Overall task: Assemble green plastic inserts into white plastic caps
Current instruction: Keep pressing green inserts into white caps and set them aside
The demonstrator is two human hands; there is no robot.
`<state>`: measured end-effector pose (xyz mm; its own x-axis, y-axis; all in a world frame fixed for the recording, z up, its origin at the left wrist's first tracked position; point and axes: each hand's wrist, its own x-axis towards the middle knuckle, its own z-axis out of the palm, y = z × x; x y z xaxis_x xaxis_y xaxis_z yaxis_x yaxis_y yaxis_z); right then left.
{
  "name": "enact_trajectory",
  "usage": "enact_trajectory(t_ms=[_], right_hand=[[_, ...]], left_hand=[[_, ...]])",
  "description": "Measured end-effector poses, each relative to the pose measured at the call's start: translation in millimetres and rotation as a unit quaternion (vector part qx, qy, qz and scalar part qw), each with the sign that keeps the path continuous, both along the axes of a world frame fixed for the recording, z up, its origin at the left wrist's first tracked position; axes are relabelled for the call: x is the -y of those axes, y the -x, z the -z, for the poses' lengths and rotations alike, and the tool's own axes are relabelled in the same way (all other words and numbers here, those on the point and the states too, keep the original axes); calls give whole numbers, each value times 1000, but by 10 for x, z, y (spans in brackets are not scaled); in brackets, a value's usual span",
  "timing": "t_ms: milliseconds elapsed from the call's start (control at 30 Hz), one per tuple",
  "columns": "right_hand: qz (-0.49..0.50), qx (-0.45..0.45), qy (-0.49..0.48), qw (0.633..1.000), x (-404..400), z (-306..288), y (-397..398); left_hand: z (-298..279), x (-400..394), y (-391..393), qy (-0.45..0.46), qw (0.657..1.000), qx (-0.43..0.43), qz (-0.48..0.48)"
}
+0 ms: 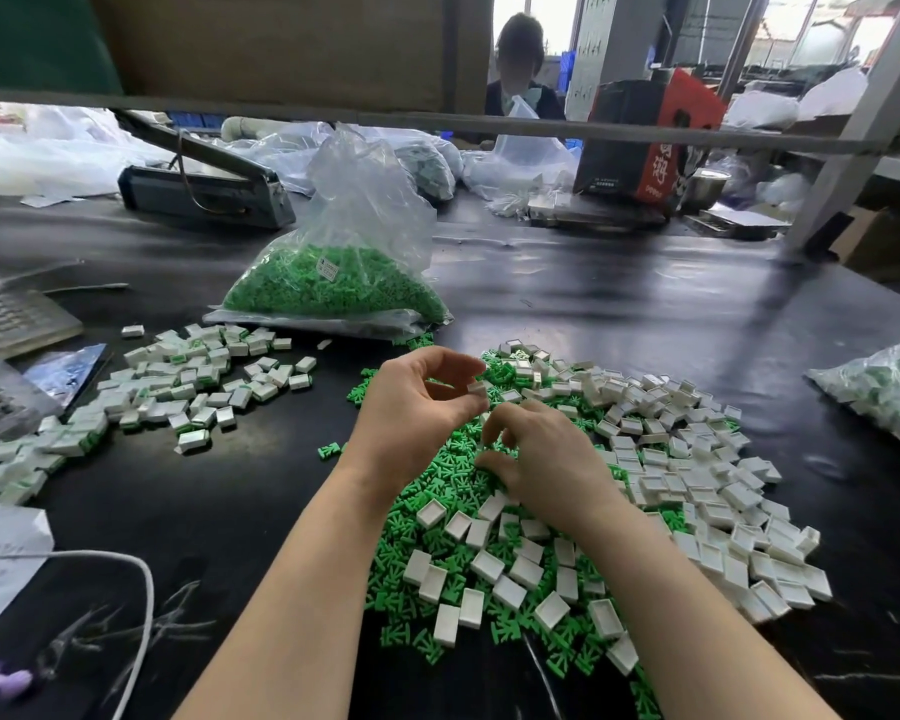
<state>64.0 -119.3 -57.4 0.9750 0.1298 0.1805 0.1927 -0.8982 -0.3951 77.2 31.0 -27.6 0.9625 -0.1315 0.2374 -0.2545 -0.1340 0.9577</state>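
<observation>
A: Hands first. Left hand (417, 402) raised above the heap, thumb and forefinger pinching one white cap (477, 388). Other fingers curled loosely.

B: Right hand (536, 459)?

A: Low over the green inserts (453, 480), fingers bent down into them, fingertips (489, 431) on or among the pieces. Whether it grips an insert, cannot tell; the knuckles hide it.

B: Stock on the table (619, 314)?

A: Dark worktop. Loose white caps (697, 459) spread right of the hands and in front, mixed over the green inserts. Assembled pieces (188, 387), white with green showing, lie in a separate scatter to the left, well apart from the heap.

B: Beyond the hands?

A: Clear bag of green inserts (333, 283), upright and open-topped, just behind the heap. Second bag (884, 387) at the right edge, white and green parts inside. White cord (141, 589) curves across the near left.
</observation>
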Motion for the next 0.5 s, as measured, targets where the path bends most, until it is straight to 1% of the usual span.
enact_trajectory(t_ms=[67,133,200,233,333,400,500], right_hand=[[3,11,-44,999,14,-11,-1],[18,19,-128,991,33,-29,-9],[34,28,-228,973,51,-56,-16],[38,32,-286,957,62,-70,-19],[27,33,-451,892,92,-128,-2],[12,18,-514,858,95,-156,11],[-4,0,-568,823,82,-184,19]], left_hand=[[3,-5,6,-3,1000,2,0],[7,-21,-6,5,1000,4,-6],[11,-43,-27,26,1000,-2,-11],[10,-52,-32,42,999,-10,-10],[8,-62,-35,93,995,-32,-3],[2,-56,-26,105,994,-41,4],[9,-47,-26,110,992,-53,12]])
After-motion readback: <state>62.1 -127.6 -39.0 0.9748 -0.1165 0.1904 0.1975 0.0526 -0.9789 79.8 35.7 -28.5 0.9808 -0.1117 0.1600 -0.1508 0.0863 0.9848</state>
